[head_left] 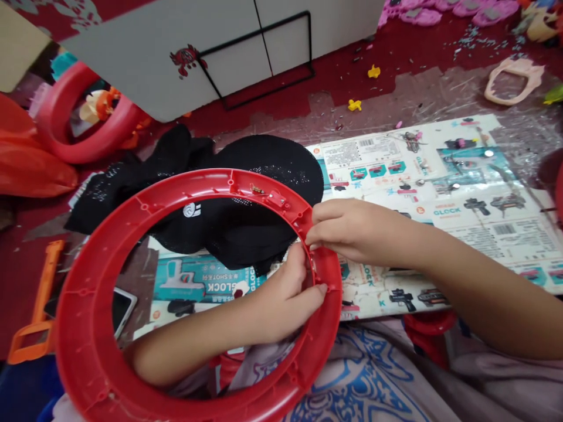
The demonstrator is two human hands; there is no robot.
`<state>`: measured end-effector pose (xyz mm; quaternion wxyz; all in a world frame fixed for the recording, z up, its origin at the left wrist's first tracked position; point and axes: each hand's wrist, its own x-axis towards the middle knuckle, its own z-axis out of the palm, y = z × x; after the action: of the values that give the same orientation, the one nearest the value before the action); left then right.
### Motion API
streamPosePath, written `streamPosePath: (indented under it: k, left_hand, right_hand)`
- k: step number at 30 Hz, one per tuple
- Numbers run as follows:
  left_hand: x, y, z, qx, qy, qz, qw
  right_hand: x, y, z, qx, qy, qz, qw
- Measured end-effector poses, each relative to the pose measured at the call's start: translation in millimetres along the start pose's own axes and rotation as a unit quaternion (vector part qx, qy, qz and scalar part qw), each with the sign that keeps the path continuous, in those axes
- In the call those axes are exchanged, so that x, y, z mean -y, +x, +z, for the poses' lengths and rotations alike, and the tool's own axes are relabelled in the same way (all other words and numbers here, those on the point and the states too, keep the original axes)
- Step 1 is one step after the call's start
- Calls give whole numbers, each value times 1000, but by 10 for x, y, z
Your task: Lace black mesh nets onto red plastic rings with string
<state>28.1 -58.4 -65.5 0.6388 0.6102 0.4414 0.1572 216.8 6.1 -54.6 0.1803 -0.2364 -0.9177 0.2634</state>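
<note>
A large red plastic ring is tilted in front of me, its hollow ribbed side facing up. My left forearm passes through its opening, and my left hand grips the ring's right inner rim between thumb and fingers. My right hand reaches in from the right, fingertips pinched together inside the channel above my left thumb. What those fingertips hold, if anything, is hidden. Just beyond them in the channel sit a small red part and a little metallic piece that looks like a spring.
Black cloth lies behind the ring on printed cardboard sheets. A white cabinet stands at the back. Another red ring, an orange handled part and a phone-like device are on the left; yellow bits litter the floor.
</note>
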Motion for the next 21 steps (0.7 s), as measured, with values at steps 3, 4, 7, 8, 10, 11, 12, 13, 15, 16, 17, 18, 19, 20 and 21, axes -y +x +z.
streamPosePath:
  k: [3,4,7,8,10,11,12,13,15,16,17,18,19,20,21]
  left_hand:
    - [-14,-16,17,-5,-18,-13,1000]
    - [-13,-23,26,-5,-33,-25,999]
    - [-2,-40,61,4,-98,-64,993]
    - [0,-39,72,10,-128,-70,989]
    - [5,-25,88,18,-196,-69,978]
    - [8,-13,93,16,-231,-62,971]
    - [15,1,96,8,-263,-52,963]
    - [24,17,98,-6,-287,-46,957]
    - [46,47,99,-44,-304,-45,950]
    - [55,62,100,-58,-300,-46,951]
    - [60,75,102,-67,-291,-46,953]
    - [59,88,103,-72,-280,-44,956]
    - [52,100,106,-76,-272,-38,958]
    - [39,110,107,-79,-269,-32,959]
    - [22,119,108,-84,-267,-29,960]
  right_hand:
    - [-22,-2,29,-1,-4,2,1000]
    - [-29,-5,38,-3,-6,7,1000]
    - [-39,-13,47,-2,-6,30,1000]
    - [-38,-15,41,0,-3,37,999]
    - [-32,-16,19,7,7,43,999]
    - [-28,-16,6,7,11,43,999]
    - [-25,-16,-5,7,13,42,999]
    - [-22,-16,-14,8,14,41,999]
    - [-18,-14,-18,6,12,42,999]
    - [-17,-12,-13,7,12,43,999]
    - [-14,-10,-5,8,14,44,999]
    - [-9,-8,6,8,13,43,999]
    - [-3,-6,18,4,7,42,999]
    - [5,-4,30,-3,-4,44,999]
    - [14,-3,39,-13,-21,51,998]
